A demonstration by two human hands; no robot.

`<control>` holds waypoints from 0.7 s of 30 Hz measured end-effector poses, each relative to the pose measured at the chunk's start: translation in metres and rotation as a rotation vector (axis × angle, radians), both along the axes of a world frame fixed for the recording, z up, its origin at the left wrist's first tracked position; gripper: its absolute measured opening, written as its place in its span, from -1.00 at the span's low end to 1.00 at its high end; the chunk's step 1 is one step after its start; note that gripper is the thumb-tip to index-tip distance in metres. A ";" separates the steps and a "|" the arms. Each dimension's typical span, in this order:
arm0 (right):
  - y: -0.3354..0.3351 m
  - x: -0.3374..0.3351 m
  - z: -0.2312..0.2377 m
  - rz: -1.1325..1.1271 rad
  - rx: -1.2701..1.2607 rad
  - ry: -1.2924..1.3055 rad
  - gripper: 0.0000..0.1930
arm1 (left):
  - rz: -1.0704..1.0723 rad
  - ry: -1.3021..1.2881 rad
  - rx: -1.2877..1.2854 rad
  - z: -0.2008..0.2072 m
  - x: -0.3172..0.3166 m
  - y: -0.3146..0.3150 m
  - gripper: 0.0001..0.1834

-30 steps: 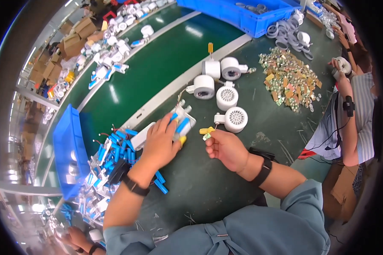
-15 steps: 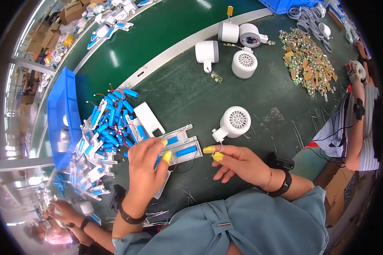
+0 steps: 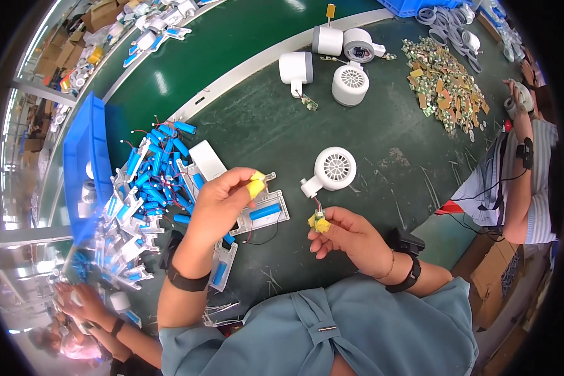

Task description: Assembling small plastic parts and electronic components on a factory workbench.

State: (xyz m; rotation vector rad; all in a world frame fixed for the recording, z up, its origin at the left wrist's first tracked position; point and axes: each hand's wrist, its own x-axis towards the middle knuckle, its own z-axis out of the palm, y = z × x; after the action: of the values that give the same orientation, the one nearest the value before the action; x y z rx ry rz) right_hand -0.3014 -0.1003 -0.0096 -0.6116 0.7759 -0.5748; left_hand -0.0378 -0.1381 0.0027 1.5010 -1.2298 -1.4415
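Note:
My left hand (image 3: 220,203), with yellow finger covers on thumb and forefinger, is closed in a pinch at the end of a white handle shell (image 3: 270,177). The hand hides most of that shell. Just below it lies another white handle shell (image 3: 282,215) with a blue battery (image 3: 265,211) in it and a thin dark wire looping out. My right hand (image 3: 356,239), also with yellow finger covers, pinches a small circuit board (image 3: 319,215). Thin wires run from the board to the neck of a white fan head (image 3: 335,168), which rests on the table with its round grille up.
Blue batteries (image 3: 163,169) with wires and white shells pile up at left, beside a blue bin (image 3: 84,163). Several white fan heads (image 3: 296,67) stand at the back. A heap of circuit boards (image 3: 445,84) lies back right. Other people work at both sides.
My left hand has risen and closed its fingers on the shell's end. My right hand has drawn slightly down with the board, which now shows between its fingertips.

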 end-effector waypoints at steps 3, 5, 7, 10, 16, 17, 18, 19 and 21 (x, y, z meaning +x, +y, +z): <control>0.000 -0.003 0.000 0.023 -0.013 -0.002 -0.81 | 0.046 0.012 0.034 0.022 0.006 0.016 -0.82; 0.000 -0.005 0.002 0.037 -0.003 0.004 -0.81 | 0.096 -0.024 0.004 0.046 0.006 0.036 -0.80; 0.000 -0.006 0.003 0.082 -0.008 0.002 -0.82 | 0.105 -0.079 -0.310 0.054 0.004 0.060 -0.81; 0.000 -0.007 0.002 0.110 0.010 0.020 -0.81 | 0.020 -0.155 -0.387 0.072 -0.009 0.088 -0.78; 0.007 -0.006 0.008 0.212 0.018 0.037 -0.81 | -0.096 -0.525 -0.281 0.005 -0.035 0.141 -0.78; 0.008 -0.006 0.007 0.213 0.022 0.043 -0.81 | -0.075 -0.510 -0.337 0.001 -0.044 0.138 -0.75; 0.008 -0.007 0.006 0.218 0.028 0.040 -0.82 | -0.057 -0.497 -0.365 -0.004 -0.050 0.133 -0.76; 0.008 -0.008 0.006 0.222 0.034 0.038 -0.82 | -0.039 -0.482 -0.392 -0.007 -0.056 0.129 -0.77; 0.010 -0.008 0.005 0.215 0.037 0.040 -0.82 | -0.019 -0.489 -0.448 -0.011 -0.064 0.120 -0.78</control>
State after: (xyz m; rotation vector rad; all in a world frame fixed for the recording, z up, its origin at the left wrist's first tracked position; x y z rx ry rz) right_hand -0.3096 -0.0898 -0.0046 -0.6643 0.7457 -0.3512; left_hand -0.1019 -0.0182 -0.0081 1.5601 -1.7230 -0.7451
